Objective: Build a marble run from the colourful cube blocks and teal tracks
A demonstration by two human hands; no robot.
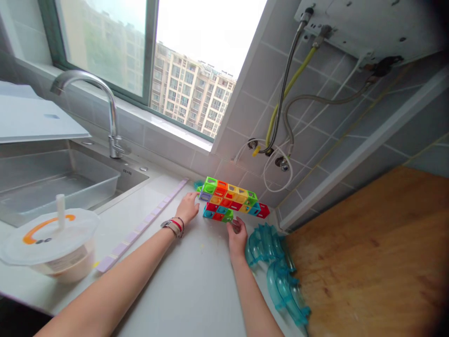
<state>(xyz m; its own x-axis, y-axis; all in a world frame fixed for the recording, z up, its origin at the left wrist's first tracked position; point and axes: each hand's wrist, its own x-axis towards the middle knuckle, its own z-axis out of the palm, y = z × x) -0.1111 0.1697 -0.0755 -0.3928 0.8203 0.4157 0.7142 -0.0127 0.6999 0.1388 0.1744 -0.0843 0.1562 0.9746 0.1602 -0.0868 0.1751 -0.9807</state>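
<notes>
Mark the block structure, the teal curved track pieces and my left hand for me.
block structure [229,202], head view, on its red and orange middle tiles.
teal curved track pieces [277,267], head view, on the middle bend.
left hand [187,207], head view, on the back of the hand.

Both arms stretched forward, left hand [187,207] fingers curled, right hand [237,238] palm down, fingers bent

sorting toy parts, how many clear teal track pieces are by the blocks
2 in plain view: one track piece beside the right hand, another nearer the camera along the wooden board. More may overlap there.
</notes>
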